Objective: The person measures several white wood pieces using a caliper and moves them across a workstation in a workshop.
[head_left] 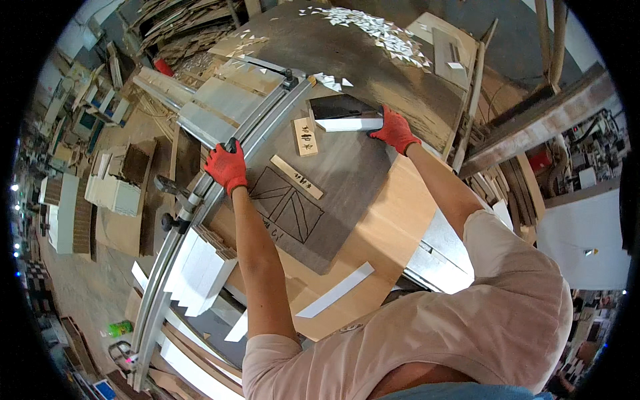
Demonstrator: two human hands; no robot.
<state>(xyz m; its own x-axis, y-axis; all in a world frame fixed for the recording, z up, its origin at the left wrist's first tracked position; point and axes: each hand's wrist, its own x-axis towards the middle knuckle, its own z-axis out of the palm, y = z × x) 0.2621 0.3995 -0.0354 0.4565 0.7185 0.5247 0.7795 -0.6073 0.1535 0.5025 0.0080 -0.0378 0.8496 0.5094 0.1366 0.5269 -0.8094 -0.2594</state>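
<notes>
My left hand (227, 167), in a red glove with dark fingertips, curls closed at the long metal rail (261, 121). My right hand (397, 131), gloved alike, grips the right end of a short white strip (349, 125). Behind that strip lies a black panel (337, 107). Between my hands, a dark board (353, 193) bears a drawn rectangle with slanting lines. On it rest a short wooden block (307, 137) and a thin wooden stick (297, 177), both with handwritten marks. My right fingertips are partly hidden by the strip.
A longer white strip (335, 290) lies on brown board near my body. Stacked white pieces (200, 273) stand beside the rail at left. White triangular offcuts (380, 33) are scattered at the far side. A thick beam (533, 130) juts in from the right.
</notes>
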